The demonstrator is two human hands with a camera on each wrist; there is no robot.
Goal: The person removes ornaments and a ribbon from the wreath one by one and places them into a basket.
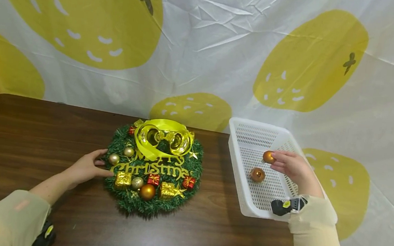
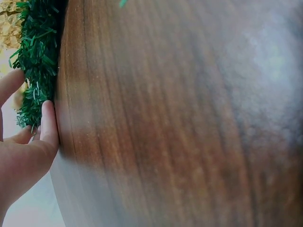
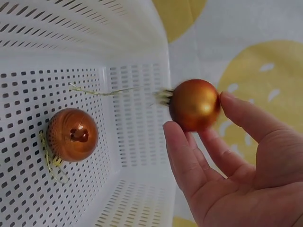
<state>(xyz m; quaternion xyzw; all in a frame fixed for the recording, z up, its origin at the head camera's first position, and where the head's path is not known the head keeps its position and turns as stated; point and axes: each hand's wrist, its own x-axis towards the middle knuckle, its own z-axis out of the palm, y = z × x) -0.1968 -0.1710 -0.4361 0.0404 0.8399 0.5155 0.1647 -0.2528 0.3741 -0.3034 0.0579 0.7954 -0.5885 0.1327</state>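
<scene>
My right hand pinches a shiny orange-gold Christmas bauble between thumb and fingertips, over the basket. The bauble's gold cap and a thin gold string point away from the palm. A second, copper-coloured bauble lies on the basket floor with its own string. On the table, my left hand holds the left edge of a green Christmas wreath, thumb toward the front. The wreath bears gold "Merry Christmas" lettering, small baubles, gift boxes, stars, and a yellow ribbon with gold bells at the top.
The white perforated plastic basket stands right of the wreath, close to the hanging cloth. Dark brown wood-grain table lies under everything. Behind hangs a white cloth printed with large yellow fruit.
</scene>
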